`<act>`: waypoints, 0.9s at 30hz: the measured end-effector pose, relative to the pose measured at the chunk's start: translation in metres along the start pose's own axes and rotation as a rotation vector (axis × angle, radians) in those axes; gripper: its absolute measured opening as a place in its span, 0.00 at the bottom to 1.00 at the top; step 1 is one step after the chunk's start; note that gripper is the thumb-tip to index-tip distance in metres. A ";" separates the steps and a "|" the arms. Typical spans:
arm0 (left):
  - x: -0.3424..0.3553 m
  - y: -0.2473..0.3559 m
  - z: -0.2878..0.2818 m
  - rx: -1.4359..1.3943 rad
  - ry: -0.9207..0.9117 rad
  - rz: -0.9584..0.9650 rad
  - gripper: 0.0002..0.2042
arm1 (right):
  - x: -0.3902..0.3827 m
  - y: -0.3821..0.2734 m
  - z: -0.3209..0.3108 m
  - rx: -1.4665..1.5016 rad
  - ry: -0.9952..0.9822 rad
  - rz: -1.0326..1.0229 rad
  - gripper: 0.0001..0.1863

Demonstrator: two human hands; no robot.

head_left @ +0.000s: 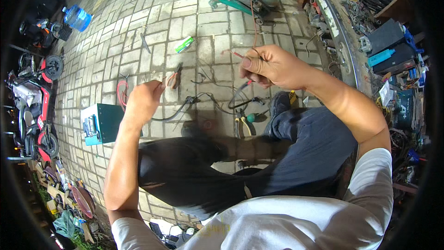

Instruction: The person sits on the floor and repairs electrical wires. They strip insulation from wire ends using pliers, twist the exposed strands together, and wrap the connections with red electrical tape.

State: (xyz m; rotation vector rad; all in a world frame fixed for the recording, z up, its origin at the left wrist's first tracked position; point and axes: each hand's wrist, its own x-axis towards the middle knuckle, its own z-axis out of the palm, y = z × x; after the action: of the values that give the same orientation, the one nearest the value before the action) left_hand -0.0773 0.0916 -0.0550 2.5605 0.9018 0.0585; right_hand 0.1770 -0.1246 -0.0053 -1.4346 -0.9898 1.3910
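Red wire [238, 55] pinched above pale brick paving [115, 37]

Your right hand [274, 67] grasps it between thumb and fingers. Your left hand [144, 99] curls beside orange-handled pliers [171, 80]; whether it grips them, you cannot tell. Rubbery black cables [217, 104] snake nearby; farther out, a boxy teal case [110, 122] and ribbed blue water jug [77, 18].

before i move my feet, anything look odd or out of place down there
Mostly untidy: the black cable lies in loose curves on the paving, and the yellow pliers lie handles spread near the right shoe, so either could get stepped on. No spill visible.
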 end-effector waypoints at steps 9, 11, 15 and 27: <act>-0.009 0.072 0.009 -0.325 -0.240 0.256 0.27 | 0.010 0.018 0.005 0.073 -0.077 0.027 0.15; -0.005 0.091 0.026 -0.383 -0.268 0.311 0.27 | 0.011 0.019 0.006 0.128 -0.122 0.024 0.15; 0.011 0.095 0.071 -0.634 -0.478 0.316 0.14 | 0.013 0.007 0.009 0.078 -0.036 -0.043 0.17; 0.026 0.144 0.044 -0.390 -0.071 0.203 0.22 | 0.016 0.014 -0.026 0.354 0.147 -0.360 0.13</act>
State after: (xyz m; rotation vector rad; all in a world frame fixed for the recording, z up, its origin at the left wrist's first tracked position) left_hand 0.0356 -0.0102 -0.0390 2.2612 0.5388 0.1825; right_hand 0.2036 -0.1150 -0.0239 -1.0218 -0.8115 1.1117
